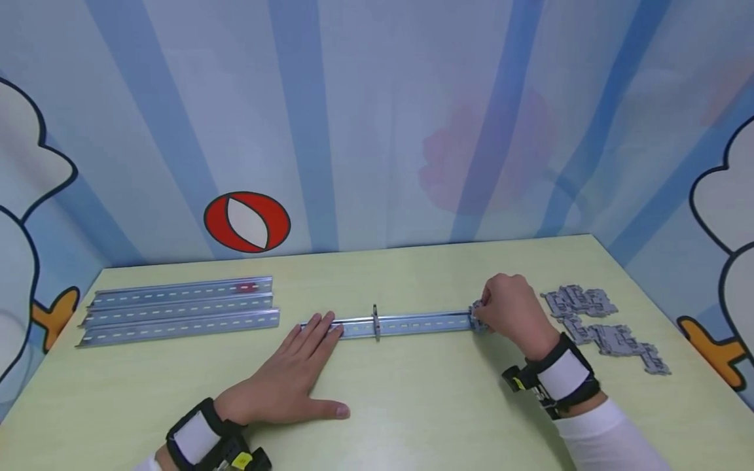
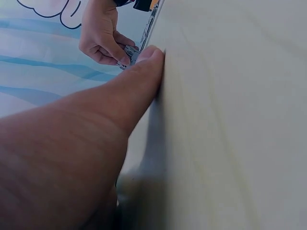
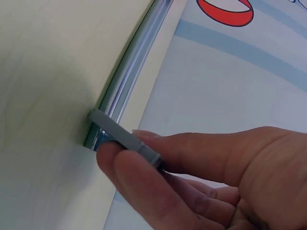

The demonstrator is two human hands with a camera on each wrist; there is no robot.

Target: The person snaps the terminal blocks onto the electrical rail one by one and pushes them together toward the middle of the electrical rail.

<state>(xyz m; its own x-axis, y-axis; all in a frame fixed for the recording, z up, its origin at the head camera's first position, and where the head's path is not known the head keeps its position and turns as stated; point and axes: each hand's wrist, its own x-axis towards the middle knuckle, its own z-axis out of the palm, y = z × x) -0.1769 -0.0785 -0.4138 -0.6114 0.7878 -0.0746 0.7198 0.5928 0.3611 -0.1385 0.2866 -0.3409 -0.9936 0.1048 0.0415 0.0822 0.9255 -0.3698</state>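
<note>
Bright, even light with soft shadows; both wrist views blur up close, head view bends at edges

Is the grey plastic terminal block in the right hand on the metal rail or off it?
On: the grey terminal block sits at the silver rail's end, pinched by the right hand.

Grey terminal block (image 1: pixel 477 316) upright at silver rail's (image 1: pixel 412 323) right end

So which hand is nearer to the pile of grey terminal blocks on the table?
Right. The right hand pinches one block at the rail's right end, just beside the pile of grey terminal blocks. The left hand lies flat at the rail's far left end.
</note>
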